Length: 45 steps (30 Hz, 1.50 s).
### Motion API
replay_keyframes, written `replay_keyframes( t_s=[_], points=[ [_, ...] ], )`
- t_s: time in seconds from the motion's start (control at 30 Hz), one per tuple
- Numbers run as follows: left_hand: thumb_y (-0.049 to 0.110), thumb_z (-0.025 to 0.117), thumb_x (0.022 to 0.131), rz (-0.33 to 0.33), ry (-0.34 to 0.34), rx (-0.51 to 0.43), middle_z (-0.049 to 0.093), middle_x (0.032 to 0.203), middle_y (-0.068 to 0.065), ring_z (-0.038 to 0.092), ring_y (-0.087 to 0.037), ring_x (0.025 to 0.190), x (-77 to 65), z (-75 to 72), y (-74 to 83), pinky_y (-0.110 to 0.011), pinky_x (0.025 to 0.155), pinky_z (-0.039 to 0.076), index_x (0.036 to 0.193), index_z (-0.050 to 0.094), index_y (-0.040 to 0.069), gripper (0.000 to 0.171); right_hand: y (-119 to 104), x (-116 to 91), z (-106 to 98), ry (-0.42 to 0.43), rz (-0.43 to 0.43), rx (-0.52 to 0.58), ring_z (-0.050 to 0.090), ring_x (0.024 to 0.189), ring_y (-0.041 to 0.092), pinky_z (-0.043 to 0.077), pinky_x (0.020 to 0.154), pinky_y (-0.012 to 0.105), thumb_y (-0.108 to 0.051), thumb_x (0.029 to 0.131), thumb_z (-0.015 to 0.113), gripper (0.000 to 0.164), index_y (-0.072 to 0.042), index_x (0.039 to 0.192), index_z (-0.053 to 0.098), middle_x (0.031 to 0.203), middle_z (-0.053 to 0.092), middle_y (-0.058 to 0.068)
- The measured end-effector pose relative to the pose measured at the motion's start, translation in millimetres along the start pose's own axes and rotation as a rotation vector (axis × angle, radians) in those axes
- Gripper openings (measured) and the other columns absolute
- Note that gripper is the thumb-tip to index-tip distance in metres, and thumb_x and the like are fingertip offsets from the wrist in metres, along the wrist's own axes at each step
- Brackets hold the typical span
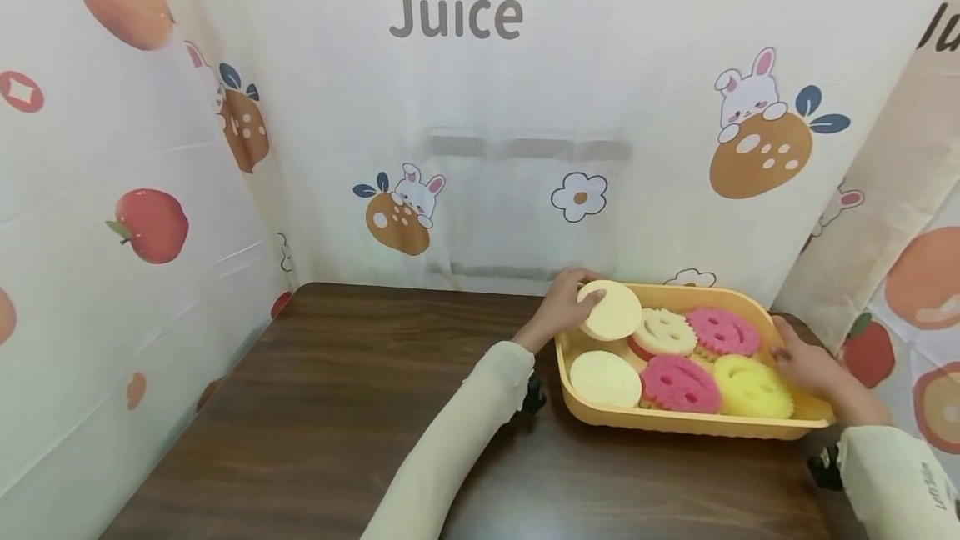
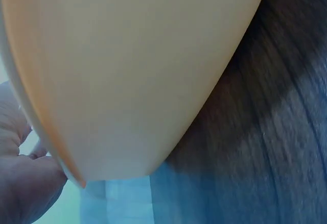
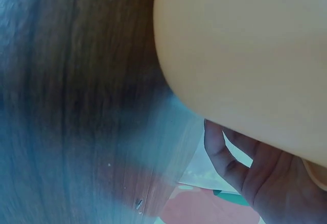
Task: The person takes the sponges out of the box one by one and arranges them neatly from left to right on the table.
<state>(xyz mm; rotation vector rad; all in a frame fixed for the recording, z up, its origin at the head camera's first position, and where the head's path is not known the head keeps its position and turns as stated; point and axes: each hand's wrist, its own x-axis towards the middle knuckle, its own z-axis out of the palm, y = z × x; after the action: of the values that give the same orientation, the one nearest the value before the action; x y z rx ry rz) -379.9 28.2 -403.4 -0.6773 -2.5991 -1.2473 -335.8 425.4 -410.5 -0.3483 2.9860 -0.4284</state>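
At the left end of a yellow tray, my left hand pinches a plain cream round sponge, its thumb across the front face. Just below lies a second plain cream round sponge. My right hand grips the tray's right rim. In the right wrist view, fingers of that hand press against the tray's outer wall. The left wrist view mostly shows the tray's outer side, with part of the left hand beyond the rim.
Smiley-face sponges share the tray: a cream one, pink ones and a yellow one. The tray stands on a dark wooden table, close to the printed curtain behind. Another curtain hangs at the right.
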Motion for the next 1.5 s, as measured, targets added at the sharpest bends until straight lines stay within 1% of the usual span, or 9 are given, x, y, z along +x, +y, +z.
replay_keyframes(
  t_s=[0.07,0.2,0.33,0.6,0.77,0.87,1.03,1.27,1.5],
  points=[
    [0.025,0.057,0.101,0.012,0.011,-0.024,0.062,0.126,-0.008,0.053,-0.022,0.121,-0.2,-3.2,-0.3,-0.030,0.101,0.046,0.125,0.064,0.009,0.030,-0.9,-0.8,-0.4,-0.005,0.009,0.005,0.052,0.104,0.067,0.046,0.083,0.067,-0.019,0.106,0.033,0.066,0.020,0.146,-0.002,0.124,0.040,0.055],
    [0.024,0.056,0.101,0.021,0.037,-0.031,0.063,0.124,-0.008,0.053,-0.022,0.119,-1.1,-8.6,-1.9,-0.032,0.101,0.044,0.124,0.064,0.009,0.029,-0.9,-1.5,0.0,0.001,0.011,0.012,0.053,0.105,0.066,0.045,0.084,0.067,-0.021,0.106,0.033,0.067,0.019,0.147,-0.002,0.122,0.043,0.054],
    [0.024,0.056,0.101,0.022,0.030,-0.031,0.062,0.125,-0.009,0.053,-0.021,0.120,-4.3,-15.1,-2.0,-0.033,0.103,0.044,0.124,0.064,0.008,0.029,-1.0,-1.7,0.8,0.010,0.012,0.007,0.053,0.104,0.066,0.046,0.083,0.067,-0.019,0.106,0.034,0.066,0.020,0.146,-0.001,0.122,0.043,0.054],
    [0.022,0.056,0.100,0.020,0.057,-0.090,0.059,0.124,-0.012,0.058,-0.022,0.113,-12.1,-27.7,-6.5,-0.030,0.093,0.049,0.122,0.063,0.007,0.027,0.1,-3.6,3.6,0.012,0.014,0.030,0.053,0.105,0.066,0.046,0.084,0.068,-0.020,0.106,0.035,0.067,0.019,0.147,0.000,0.124,0.041,0.055],
    [0.023,0.059,0.098,-0.022,0.068,-0.136,0.059,0.123,-0.012,0.061,-0.023,0.111,-17.2,-30.9,-10.6,-0.027,0.090,0.052,0.123,0.061,0.007,0.030,-3.2,-6.8,4.9,0.010,0.022,0.047,0.053,0.105,0.066,0.046,0.084,0.067,-0.021,0.106,0.035,0.067,0.019,0.147,0.000,0.124,0.041,0.055],
    [0.025,0.060,0.097,-0.042,0.088,-0.161,0.060,0.122,-0.012,0.062,-0.024,0.110,-18.8,-33.4,-9.5,-0.027,0.088,0.053,0.124,0.060,0.008,0.032,-5.2,-7.9,3.8,0.027,0.016,0.037,0.053,0.105,0.066,0.046,0.084,0.068,-0.020,0.106,0.036,0.066,0.019,0.147,0.002,0.123,0.042,0.055],
    [0.025,0.063,0.095,-0.021,0.135,-0.143,0.063,0.118,-0.011,0.062,-0.024,0.107,-18.4,-37.1,-8.5,-0.029,0.087,0.053,0.118,0.064,0.007,0.029,-6.3,-8.7,0.4,0.052,0.003,0.022,0.054,0.104,0.065,0.046,0.084,0.069,-0.015,0.105,0.039,0.063,0.021,0.145,0.006,0.123,0.042,0.055],
    [0.023,0.064,0.093,-0.039,0.196,-0.126,0.064,0.115,-0.009,0.062,-0.022,0.106,-19.7,-41.9,-9.9,-0.032,0.090,0.051,0.115,0.066,0.007,0.027,-4.9,-7.1,1.3,0.071,0.000,0.012,0.057,0.099,0.064,0.048,0.081,0.066,-0.014,0.104,0.038,0.062,0.021,0.145,0.008,0.119,0.045,0.055],
    [0.021,0.062,0.093,-0.035,0.210,-0.123,0.063,0.116,-0.010,0.060,-0.023,0.109,-24.5,-44.8,-10.3,-0.033,0.092,0.050,0.113,0.066,0.007,0.025,-2.2,-6.8,2.2,0.057,0.002,0.012,0.056,0.100,0.064,0.048,0.081,0.066,-0.015,0.104,0.038,0.064,0.020,0.146,0.005,0.120,0.044,0.055]
  ],
)
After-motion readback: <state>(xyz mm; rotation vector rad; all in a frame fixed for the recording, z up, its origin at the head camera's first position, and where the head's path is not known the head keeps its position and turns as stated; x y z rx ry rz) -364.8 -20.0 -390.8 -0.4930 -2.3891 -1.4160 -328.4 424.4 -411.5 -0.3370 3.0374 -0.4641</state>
